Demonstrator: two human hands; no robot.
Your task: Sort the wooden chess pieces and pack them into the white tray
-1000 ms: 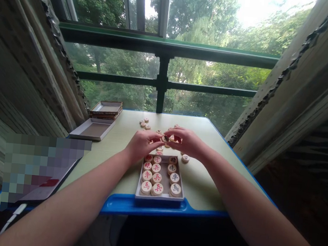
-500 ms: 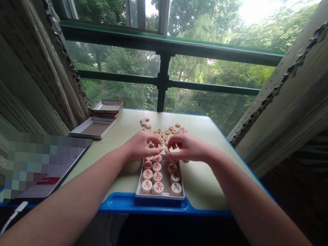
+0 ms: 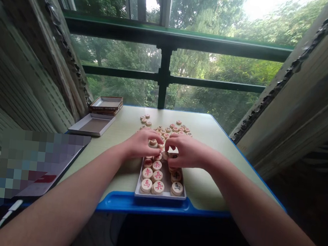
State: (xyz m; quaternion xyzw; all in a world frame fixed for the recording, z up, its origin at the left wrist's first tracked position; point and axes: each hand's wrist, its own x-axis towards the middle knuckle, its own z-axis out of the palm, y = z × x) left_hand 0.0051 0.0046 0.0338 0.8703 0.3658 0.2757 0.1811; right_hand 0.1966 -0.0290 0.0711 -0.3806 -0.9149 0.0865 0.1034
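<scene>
A white shallow box point(image 3: 162, 196) at the table's front edge holds Chinese chess pieces. Red-marked ones point(image 3: 157, 175) line the left in two columns, and black-marked ones point(image 3: 176, 188) stand along the right. My left hand point(image 3: 142, 142) hovers over the box's far left corner, its thumb and curved fingers apart, with loose pieces showing in the gap. Over the far right part, my right hand point(image 3: 188, 151) is closed with thumb and index finger on a pale Chinese chess piece point(image 3: 165, 155), partly hidden. Beyond both hands lie many loose pieces point(image 3: 167, 130).
On the left of the table point(image 3: 210, 189) lie an open box lid point(image 3: 92, 125), small stacked boxes point(image 3: 106, 104) and a flat, partly blurred device point(image 3: 45, 179) with a white cable point(image 3: 15, 205). A blue rim point(image 3: 202, 210) edges the table. Curtains flank the window.
My right hand has come slightly nearer and lower over the box's right column with the piece. My left hand stays almost in place. The camera view has tilted slightly.
</scene>
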